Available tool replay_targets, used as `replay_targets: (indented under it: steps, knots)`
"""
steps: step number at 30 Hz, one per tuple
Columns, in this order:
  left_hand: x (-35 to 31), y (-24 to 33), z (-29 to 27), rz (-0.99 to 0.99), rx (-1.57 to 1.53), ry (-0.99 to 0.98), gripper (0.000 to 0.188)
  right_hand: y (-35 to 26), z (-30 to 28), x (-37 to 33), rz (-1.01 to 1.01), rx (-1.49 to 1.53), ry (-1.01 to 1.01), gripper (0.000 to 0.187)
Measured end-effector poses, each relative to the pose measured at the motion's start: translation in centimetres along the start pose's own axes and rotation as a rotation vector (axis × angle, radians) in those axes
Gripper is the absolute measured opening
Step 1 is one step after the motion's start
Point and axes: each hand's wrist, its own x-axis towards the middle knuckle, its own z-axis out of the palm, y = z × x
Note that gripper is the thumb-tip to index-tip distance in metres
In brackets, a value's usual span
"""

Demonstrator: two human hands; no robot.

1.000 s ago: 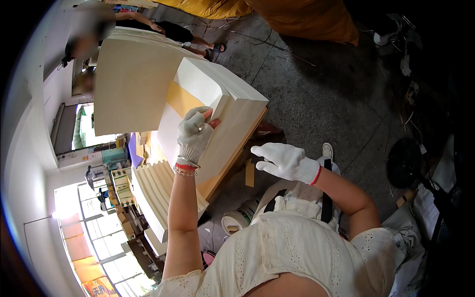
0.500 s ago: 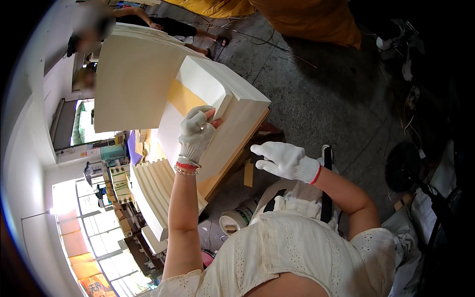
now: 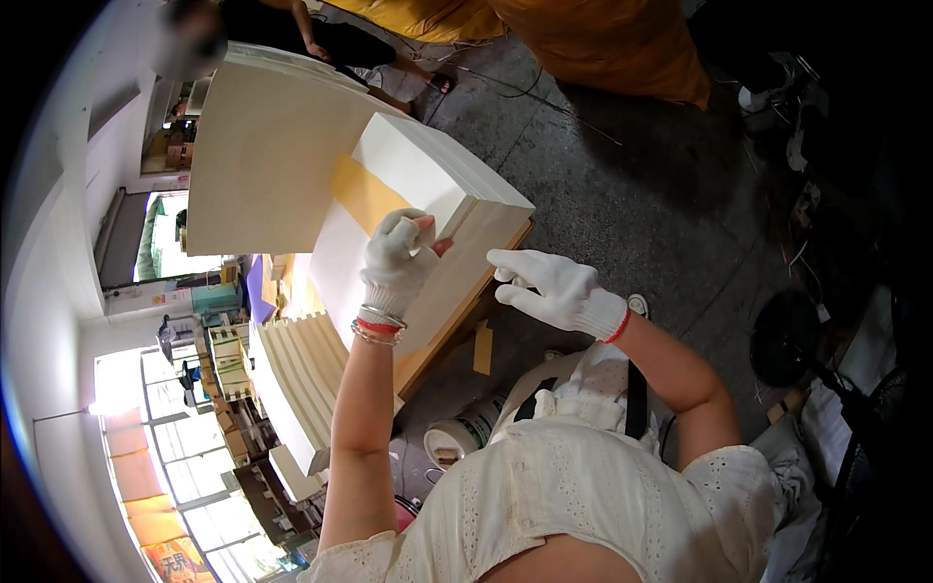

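Note:
My left hand (image 3: 397, 251) wears a white knit glove with two bare fingertips. Its fingers are curled in at the near edge of a thick white paper stack (image 3: 413, 165); what lies between them, if anything, is hidden. More large white sheets (image 3: 335, 257) lie beneath, crossed by a yellow-tan strip (image 3: 369, 192), on a wooden board (image 3: 437, 350). Off the stack's right side, my gloved right hand (image 3: 554, 289) hangs in the air. Its fingers are stretched out with the thumb apart, and nothing shows in them.
Tall cream sheets (image 3: 262, 155) stand behind the stack, near another person (image 3: 335, 44). Several fanned paper bundles (image 3: 301, 374) lie left of my left forearm. A white bucket (image 3: 452, 440) sits below the board. Orange sacks (image 3: 603, 44) lie beyond; a black fan (image 3: 785, 335) stands at right.
My left hand has shifted slightly right along the stack's near edge. The top sheets' near corner, rounded before, now looks flatter and sharper. My right hand has moved slightly left and up.

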Motion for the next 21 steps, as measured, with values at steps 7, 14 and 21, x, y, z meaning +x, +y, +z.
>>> replay_targets:
  steps: [7, 14, 21]
  knots:
    - [0.0, 0.5, -0.4, 0.001, -0.083, 0.002, 0.031, 0.0, 0.4, -0.2, 0.000, 0.055, -0.008, 0.050]
    - [-0.5, 0.9, -0.1, 0.076, 0.271, 0.093, 0.037, -2.3, 1.0, 5.0, 0.414, 0.788, -0.029, 0.044]
    - [-0.8, 0.9, 0.5, 0.135, 0.440, 0.185, 0.059, -5.2, 1.1, 7.8, 0.440, 1.193, -0.143, 0.029]
